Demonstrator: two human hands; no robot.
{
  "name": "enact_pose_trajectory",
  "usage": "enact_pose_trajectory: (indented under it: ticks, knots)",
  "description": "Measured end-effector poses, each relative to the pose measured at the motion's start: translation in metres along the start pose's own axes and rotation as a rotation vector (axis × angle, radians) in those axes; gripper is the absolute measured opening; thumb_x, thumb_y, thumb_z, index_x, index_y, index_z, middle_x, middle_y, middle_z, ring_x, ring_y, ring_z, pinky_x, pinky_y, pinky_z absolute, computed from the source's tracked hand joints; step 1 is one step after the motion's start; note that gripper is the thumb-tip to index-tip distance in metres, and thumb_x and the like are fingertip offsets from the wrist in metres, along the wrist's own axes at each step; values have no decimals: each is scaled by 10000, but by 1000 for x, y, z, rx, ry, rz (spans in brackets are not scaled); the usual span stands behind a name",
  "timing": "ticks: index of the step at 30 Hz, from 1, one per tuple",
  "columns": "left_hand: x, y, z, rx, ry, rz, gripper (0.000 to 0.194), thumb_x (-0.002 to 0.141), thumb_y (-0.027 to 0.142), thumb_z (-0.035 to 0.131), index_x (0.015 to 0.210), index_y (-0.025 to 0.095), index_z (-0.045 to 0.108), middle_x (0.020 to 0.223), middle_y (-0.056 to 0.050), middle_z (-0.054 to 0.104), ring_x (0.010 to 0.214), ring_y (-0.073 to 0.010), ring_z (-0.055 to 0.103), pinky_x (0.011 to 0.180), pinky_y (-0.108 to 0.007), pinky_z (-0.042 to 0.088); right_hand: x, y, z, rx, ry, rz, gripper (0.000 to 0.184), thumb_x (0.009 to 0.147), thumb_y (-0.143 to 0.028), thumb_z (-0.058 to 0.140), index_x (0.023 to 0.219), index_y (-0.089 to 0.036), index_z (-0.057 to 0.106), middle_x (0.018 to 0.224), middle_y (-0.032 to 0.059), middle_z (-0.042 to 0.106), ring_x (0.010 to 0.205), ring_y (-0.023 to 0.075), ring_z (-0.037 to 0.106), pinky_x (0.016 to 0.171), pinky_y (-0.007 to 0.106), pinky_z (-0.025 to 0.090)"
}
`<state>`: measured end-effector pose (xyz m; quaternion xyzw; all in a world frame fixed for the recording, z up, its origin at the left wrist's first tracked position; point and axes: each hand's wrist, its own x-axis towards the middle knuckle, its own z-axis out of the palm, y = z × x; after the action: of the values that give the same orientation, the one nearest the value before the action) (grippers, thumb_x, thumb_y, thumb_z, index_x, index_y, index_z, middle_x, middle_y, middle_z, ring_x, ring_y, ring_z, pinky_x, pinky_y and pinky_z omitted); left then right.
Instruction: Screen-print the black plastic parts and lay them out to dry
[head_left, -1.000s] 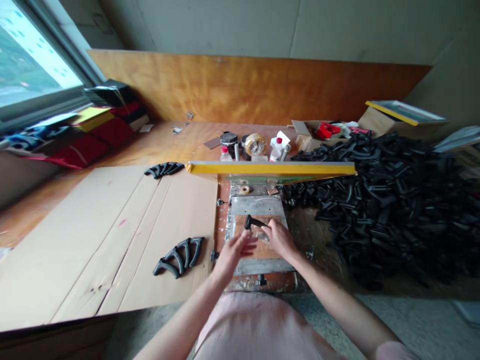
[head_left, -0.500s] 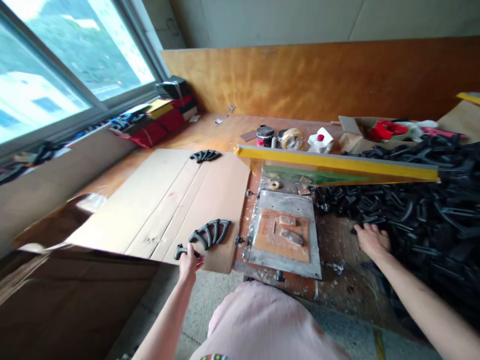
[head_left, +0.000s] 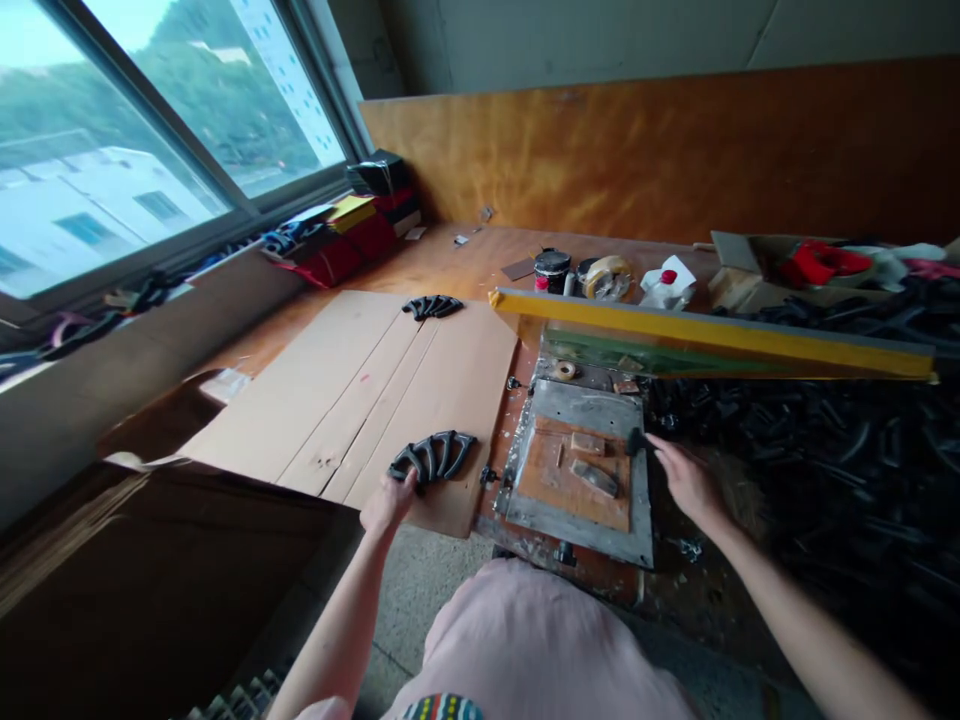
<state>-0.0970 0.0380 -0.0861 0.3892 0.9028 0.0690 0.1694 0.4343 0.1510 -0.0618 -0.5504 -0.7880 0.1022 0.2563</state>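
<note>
My left hand (head_left: 388,503) rests against the near end of a fanned stack of black curved moulded parts (head_left: 433,456) lying on a cardboard sheet (head_left: 300,400). Its fingers touch the lowest parts, and I cannot tell whether they grip one. My right hand (head_left: 686,478) is over the right edge of a grey metal plate (head_left: 577,520), pinching a black curved part (head_left: 637,441) whose far end is mostly hidden by my fingers. A wooden board (head_left: 574,470) lies on the plate.
A yellow-framed printing screen (head_left: 712,335) is propped up above the plate. A large heap of black parts (head_left: 825,450) lies to the right. A second small stack (head_left: 432,307) sits on the cardboard. An ink tin (head_left: 553,270) and tape roll (head_left: 607,278) stand behind.
My left hand has moved up onto the fanned stack with its part. My right hand has left the heap and moved left to the plate, now pinching a black part.
</note>
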Motion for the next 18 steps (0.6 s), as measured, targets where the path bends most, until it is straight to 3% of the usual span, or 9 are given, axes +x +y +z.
enact_pose_trajectory:
  ticks: [3, 5, 10, 13, 15, 18]
  knots:
    - [-24, 17, 12, 47, 170, 114, 653, 904, 605, 343, 1339, 148, 509, 1313, -202, 580, 1217, -334, 543, 987, -467, 435, 2, -57, 26, 134, -55, -167, 437, 965, -141, 317, 1273, -234, 614, 1170, 63, 656, 1060, 180, 626, 915, 313, 518]
    - [-37, 32, 26, 81, 218, 229, 623, 898, 596, 394, 1390, 226, 487, 1423, -132, 507, 1275, -309, 480, 1036, -436, 398, 2, -80, 39, 74, -89, -218, 469, 948, -92, 317, 1252, -250, 637, 1127, 59, 658, 1023, 183, 628, 889, 314, 526]
    - [-39, 60, 52, 139, 201, 178, 699, 851, 657, 436, 1385, 213, 515, 1469, -146, 461, 1315, -372, 399, 1031, -514, 360, 13, -96, 50, -134, -125, -248, 355, 936, -139, 457, 1173, -245, 699, 949, 81, 672, 950, 243, 601, 851, 376, 526]
    - [-31, 65, 55, 138, 190, 115, 679, 851, 646, 433, 1350, 200, 547, 1479, -151, 453, 1325, -397, 376, 1022, -562, 342, 20, -101, 54, -123, -109, -265, 347, 945, -172, 478, 1240, -212, 657, 1169, 99, 661, 1120, 256, 565, 967, 408, 482]
    - [-28, 66, 54, 127, 190, 105, 663, 843, 642, 449, 1327, 206, 568, 1465, -144, 475, 1319, -390, 386, 1017, -557, 346, 20, -108, 58, -99, -126, -327, 431, 939, -237, 533, 1366, -177, 546, 1379, 112, 557, 1292, 274, 469, 1085, 467, 391]
    - [-26, 65, 51, 121, 191, 114, 648, 823, 641, 488, 1302, 220, 599, 1437, -130, 513, 1297, -369, 416, 1013, -518, 360, 11, -121, 57, -19, -221, -470, 540, 907, -356, 612, 1394, -149, 504, 1438, 137, 501, 1362, 295, 413, 1143, 546, 302]
